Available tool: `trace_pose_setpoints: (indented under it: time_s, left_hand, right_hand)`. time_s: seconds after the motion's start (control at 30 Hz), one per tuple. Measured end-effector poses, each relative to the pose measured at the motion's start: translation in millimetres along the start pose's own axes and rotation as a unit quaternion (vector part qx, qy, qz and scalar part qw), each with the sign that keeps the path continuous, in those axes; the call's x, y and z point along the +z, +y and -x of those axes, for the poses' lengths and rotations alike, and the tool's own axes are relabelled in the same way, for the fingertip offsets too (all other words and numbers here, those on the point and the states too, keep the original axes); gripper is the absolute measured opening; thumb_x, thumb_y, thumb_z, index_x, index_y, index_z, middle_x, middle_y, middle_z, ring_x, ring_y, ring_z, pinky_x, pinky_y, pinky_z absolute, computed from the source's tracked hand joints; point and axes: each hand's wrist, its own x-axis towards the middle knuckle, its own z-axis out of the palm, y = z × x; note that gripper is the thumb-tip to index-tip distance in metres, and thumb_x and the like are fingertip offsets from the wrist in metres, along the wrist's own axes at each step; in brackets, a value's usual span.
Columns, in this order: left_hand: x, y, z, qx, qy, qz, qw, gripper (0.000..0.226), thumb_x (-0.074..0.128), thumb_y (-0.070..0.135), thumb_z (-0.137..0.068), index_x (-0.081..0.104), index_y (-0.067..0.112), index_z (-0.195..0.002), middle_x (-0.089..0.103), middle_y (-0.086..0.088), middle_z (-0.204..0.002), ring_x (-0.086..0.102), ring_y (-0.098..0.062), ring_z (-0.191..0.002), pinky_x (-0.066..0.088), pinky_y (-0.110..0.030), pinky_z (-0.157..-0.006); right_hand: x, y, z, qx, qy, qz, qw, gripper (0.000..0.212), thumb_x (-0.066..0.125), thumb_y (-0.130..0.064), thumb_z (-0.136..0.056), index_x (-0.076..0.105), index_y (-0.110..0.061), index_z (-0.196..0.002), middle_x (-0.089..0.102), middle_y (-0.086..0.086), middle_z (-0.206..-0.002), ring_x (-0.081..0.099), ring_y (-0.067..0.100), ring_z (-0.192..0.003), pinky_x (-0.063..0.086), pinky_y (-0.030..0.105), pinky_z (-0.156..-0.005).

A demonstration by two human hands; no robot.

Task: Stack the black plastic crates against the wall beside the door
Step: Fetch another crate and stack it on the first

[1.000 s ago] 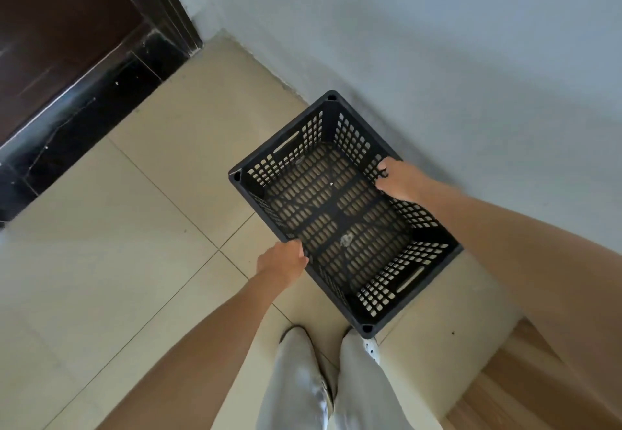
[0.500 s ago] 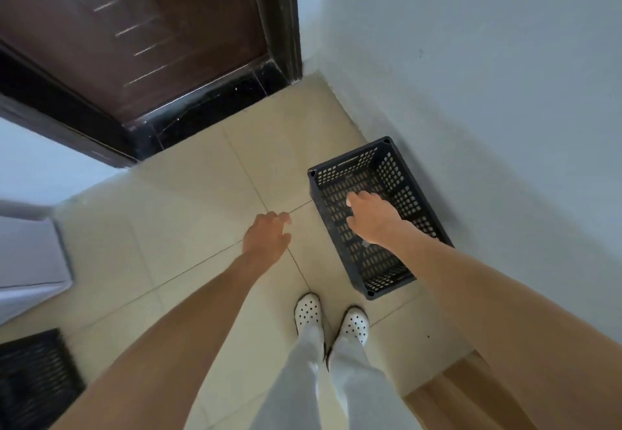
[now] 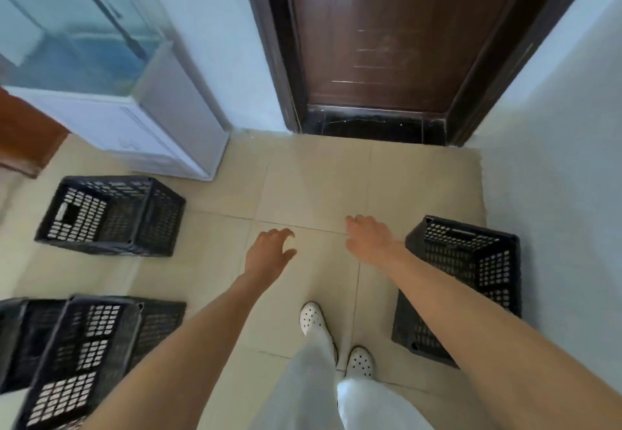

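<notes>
One black plastic crate (image 3: 471, 268) stands on the floor against the right wall (image 3: 555, 194), beside the dark brown door (image 3: 397, 36). My right forearm crosses over its near side. Another black crate (image 3: 111, 216) sits at the left, and at the lower left stand two more black crates (image 3: 80, 355) close together. My left hand (image 3: 269, 251) and my right hand (image 3: 370, 239) hover over the bare tiles in the middle, both empty with loosely curled fingers, touching no crate.
A white cabinet with a glass top (image 3: 141, 100) stands left of the door. A brown piece of furniture (image 3: 23, 140) shows at the far left edge. My legs and white shoes (image 3: 313, 320) are at the bottom centre on the beige tiled floor (image 3: 319, 187).
Both hands have let go of the crate by the wall and pulled away from it. My view has swung left, bringing the door straight ahead and the other crates into sight.
</notes>
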Motion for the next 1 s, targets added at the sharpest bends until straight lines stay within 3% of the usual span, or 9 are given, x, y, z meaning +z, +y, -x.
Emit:
trace_pose_setpoints:
  time_s: [0.27, 0.5, 0.8, 1.0]
  left_hand:
    - [-15, -139, 122, -0.165, 0.051, 0.07, 0.982, 0.041, 0.059, 0.045, -0.092, 0.056, 0.023, -0.126, 0.061, -0.004, -0.121, 0.055, -0.027, -0.116, 0.048, -0.042, -0.091]
    - [-19, -274, 256, -0.295, 0.124, 0.137, 0.937, 0.034, 0.058, 0.026, -0.092, 0.06, 0.021, -0.125, 0.062, -0.006, -0.119, 0.055, -0.027, -0.114, 0.051, -0.041, -0.088]
    - [-11, -473, 393, -0.376, 0.136, 0.157, 0.903, 0.034, 0.052, 0.019, -0.091, 0.061, 0.021, -0.124, 0.063, -0.005, -0.119, 0.059, -0.026, -0.108, 0.054, -0.043, -0.085]
    - [1, -579, 417, -0.397, 0.104, 0.153, 0.899, 0.035, 0.051, 0.016, -0.09, 0.061, 0.023, -0.122, 0.062, -0.004, -0.12, 0.057, -0.025, -0.112, 0.05, -0.039, -0.085]
  right_hand:
    - [21, -167, -8, -0.159, -0.024, 0.125, 0.979, 0.041, 0.044, -0.02, -0.095, 0.042, -0.012, -0.135, 0.051, 0.009, -0.132, 0.047, 0.028, -0.123, 0.04, 0.038, -0.096]
    - [77, -355, 9, -0.276, -0.059, 0.182, 0.942, 0.033, 0.044, -0.019, -0.093, 0.049, -0.01, -0.124, 0.055, 0.011, -0.124, 0.051, 0.029, -0.116, 0.043, 0.039, -0.09]
    - [186, -592, 54, -0.332, -0.136, 0.114, 0.926, 0.025, 0.043, -0.026, -0.096, 0.051, -0.011, -0.115, 0.058, 0.01, -0.114, 0.057, 0.03, -0.103, 0.045, 0.037, -0.077]
    - [248, -665, 44, -0.324, -0.185, 0.135, 0.918, 0.022, 0.044, -0.025, -0.096, 0.053, -0.011, -0.111, 0.059, 0.008, -0.113, 0.057, 0.027, -0.102, 0.045, 0.037, -0.079]
